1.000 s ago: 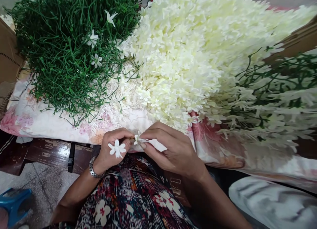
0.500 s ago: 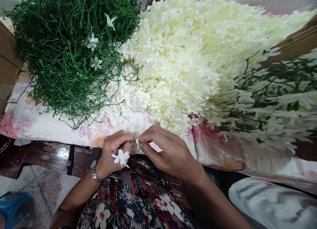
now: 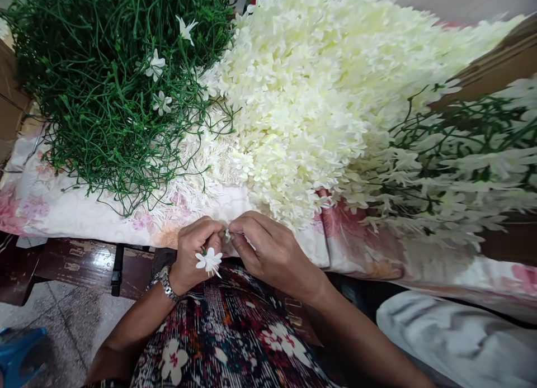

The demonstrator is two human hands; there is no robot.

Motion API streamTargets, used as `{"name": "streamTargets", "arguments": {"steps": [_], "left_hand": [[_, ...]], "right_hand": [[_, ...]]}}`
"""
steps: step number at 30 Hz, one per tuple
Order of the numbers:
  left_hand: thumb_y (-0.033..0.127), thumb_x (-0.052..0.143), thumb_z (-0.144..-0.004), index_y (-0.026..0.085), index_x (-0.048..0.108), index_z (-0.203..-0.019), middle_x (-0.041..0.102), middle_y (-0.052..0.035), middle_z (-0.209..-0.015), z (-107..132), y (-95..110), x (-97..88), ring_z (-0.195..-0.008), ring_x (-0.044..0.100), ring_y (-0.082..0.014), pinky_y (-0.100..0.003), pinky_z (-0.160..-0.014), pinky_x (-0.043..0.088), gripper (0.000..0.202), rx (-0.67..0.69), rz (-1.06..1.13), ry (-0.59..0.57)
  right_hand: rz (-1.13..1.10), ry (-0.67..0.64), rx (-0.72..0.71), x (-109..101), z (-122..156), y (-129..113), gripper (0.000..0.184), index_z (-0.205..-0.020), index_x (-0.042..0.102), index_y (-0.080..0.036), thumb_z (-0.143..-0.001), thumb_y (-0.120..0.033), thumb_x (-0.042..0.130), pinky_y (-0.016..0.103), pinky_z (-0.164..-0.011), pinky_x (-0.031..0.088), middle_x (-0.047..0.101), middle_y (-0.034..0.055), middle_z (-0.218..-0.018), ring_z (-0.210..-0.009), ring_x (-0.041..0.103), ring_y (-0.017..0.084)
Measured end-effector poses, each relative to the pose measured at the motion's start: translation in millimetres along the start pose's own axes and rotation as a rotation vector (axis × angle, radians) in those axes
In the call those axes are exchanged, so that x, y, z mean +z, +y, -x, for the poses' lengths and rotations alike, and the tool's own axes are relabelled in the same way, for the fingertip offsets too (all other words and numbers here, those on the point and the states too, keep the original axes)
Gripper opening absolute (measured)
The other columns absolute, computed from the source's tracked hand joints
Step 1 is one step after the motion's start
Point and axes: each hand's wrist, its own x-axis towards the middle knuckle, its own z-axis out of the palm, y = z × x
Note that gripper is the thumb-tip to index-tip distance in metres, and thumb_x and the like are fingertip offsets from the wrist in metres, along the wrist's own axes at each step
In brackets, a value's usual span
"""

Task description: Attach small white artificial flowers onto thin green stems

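Over the table's near edge, my left hand (image 3: 198, 251) is closed round a green artificial flower stem, mostly hidden in the fingers. An open white flower (image 3: 208, 261) on it hangs below my knuckles. My right hand (image 3: 274, 254) meets it fingertip to fingertip, thumb and forefinger pinched at a small white flower piece (image 3: 227, 235) at the stem's end; the fingers hide most of it. Beyond my hands lie a heap of green plastic stems (image 3: 113, 86), a big pile of cream-white petals (image 3: 293, 108) and a scatter of thin white stamens (image 3: 197, 181).
A floral cloth (image 3: 96, 214) covers the table. White flowers on green stems (image 3: 453, 170) are bunched at right, by a cardboard box (image 3: 478, 66). Someone's light-clothed leg (image 3: 444, 337) is close at lower right. A blue stool (image 3: 19, 351) stands on the floor at left.
My fingertips have come closer together, and the small white piece between them is now more covered. The left hand has turned slightly, with the hanging flower. The view has shifted a little.
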Motion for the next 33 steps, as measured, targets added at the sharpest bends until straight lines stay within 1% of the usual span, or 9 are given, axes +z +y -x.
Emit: {"name": "streamTargets", "arguments": {"steps": [8, 12, 15, 19, 22, 24, 28, 30, 33], "left_hand": [[0.009, 0.045, -0.074, 0.014, 0.053, -0.076, 0.050, -0.0003, -0.063, -2, 6, -4.4, -0.057, 0.045, -0.0083, -0.021, -0.054, 0.037, 0.010, -0.025, -0.006, -0.061], [0.011, 0.049, -0.072, 0.016, 0.045, -0.111, 0.055, -0.0072, -0.089, -8, 16, -9.4, -0.081, 0.051, -0.0145, -0.028, -0.071, 0.044, 0.039, 0.035, -0.002, -0.144], [0.011, 0.051, -0.070, 0.016, 0.036, -0.120, 0.048, -0.0120, -0.110, -13, 20, -8.2, -0.103, 0.045, -0.0209, -0.037, -0.089, 0.038, 0.053, 0.116, -0.015, -0.130], [0.008, 0.049, -0.071, 0.016, 0.038, -0.119, 0.047, -0.0122, -0.113, -17, 18, -4.3, -0.107, 0.043, -0.0230, -0.042, -0.092, 0.036, 0.050, 0.150, -0.007, -0.036], [0.005, 0.048, -0.071, 0.016, 0.046, -0.112, 0.052, -0.0108, -0.105, -15, 15, -4.2, -0.100, 0.048, -0.0209, -0.039, -0.086, 0.041, 0.043, 0.163, -0.092, -0.014], [0.004, 0.048, -0.071, 0.016, 0.049, -0.108, 0.055, -0.0095, -0.101, -13, 12, -4.8, -0.096, 0.050, -0.0197, -0.037, -0.084, 0.043, 0.040, 0.182, -0.147, 0.003], [0.002, 0.047, -0.071, 0.017, 0.053, -0.103, 0.057, -0.0079, -0.098, -9, 6, -5.4, -0.094, 0.052, -0.0193, -0.037, -0.082, 0.045, 0.036, 0.213, -0.182, 0.020], [0.002, 0.047, -0.071, 0.017, 0.055, -0.101, 0.057, -0.0078, -0.096, -8, 5, -6.0, -0.093, 0.053, -0.0194, -0.038, -0.080, 0.045, 0.035, 0.225, -0.187, 0.029], [0.000, 0.049, -0.069, 0.017, 0.057, -0.099, 0.058, -0.0080, -0.095, -7, 5, -9.0, -0.091, 0.053, -0.0196, -0.039, -0.079, 0.046, 0.035, 0.219, -0.187, 0.059]], "right_hand": [[-0.128, 0.021, 0.011, -4, 2, 3, 0.009, -0.080, 0.046, -0.015, -0.077, -0.009, 0.041, 0.024, -0.061, 0.043, 0.051, 0.0036, -0.070, -0.068, 0.048, 0.011], [-0.206, 0.098, 0.068, -22, 3, 7, 0.008, -0.078, 0.047, -0.016, -0.075, -0.009, 0.044, 0.022, -0.057, 0.041, 0.052, 0.0012, -0.068, -0.064, 0.048, 0.009], [-0.147, 0.210, 0.100, -44, 8, 13, 0.009, -0.075, 0.047, -0.017, -0.073, -0.008, 0.045, 0.022, -0.057, 0.042, 0.052, 0.0003, -0.067, -0.063, 0.050, 0.008], [0.230, 0.489, 0.160, -88, 25, 36, 0.011, -0.072, 0.050, -0.018, -0.069, -0.008, 0.051, 0.020, -0.053, 0.040, 0.055, -0.0007, -0.064, -0.058, 0.051, 0.008], [0.825, 0.796, 0.342, -129, 41, 70, 0.006, -0.068, 0.055, -0.014, -0.069, -0.010, 0.050, 0.023, -0.054, 0.039, 0.057, 0.0041, -0.061, -0.058, 0.053, 0.010], [1.097, 0.866, 0.540, -153, 50, 100, 0.012, -0.070, 0.059, -0.008, -0.068, -0.010, 0.047, 0.027, -0.056, 0.037, 0.059, 0.0102, -0.064, -0.064, 0.056, 0.015], [1.161, 0.645, 0.803, -173, 63, 150, 0.019, -0.073, 0.061, -0.004, -0.066, -0.009, 0.044, 0.029, -0.054, 0.035, 0.062, 0.0171, -0.070, -0.071, 0.058, 0.021], [1.126, 0.535, 0.766, -173, 69, 161, 0.020, -0.076, 0.062, -0.005, -0.065, -0.010, 0.046, 0.029, -0.055, 0.036, 0.063, 0.0159, -0.070, -0.069, 0.058, 0.020], [1.161, 0.638, 0.661, -170, 80, 158, 0.021, -0.078, 0.063, -0.008, -0.066, -0.011, 0.045, 0.028, -0.053, 0.036, 0.063, 0.0134, -0.069, -0.065, 0.057, 0.019]]}}
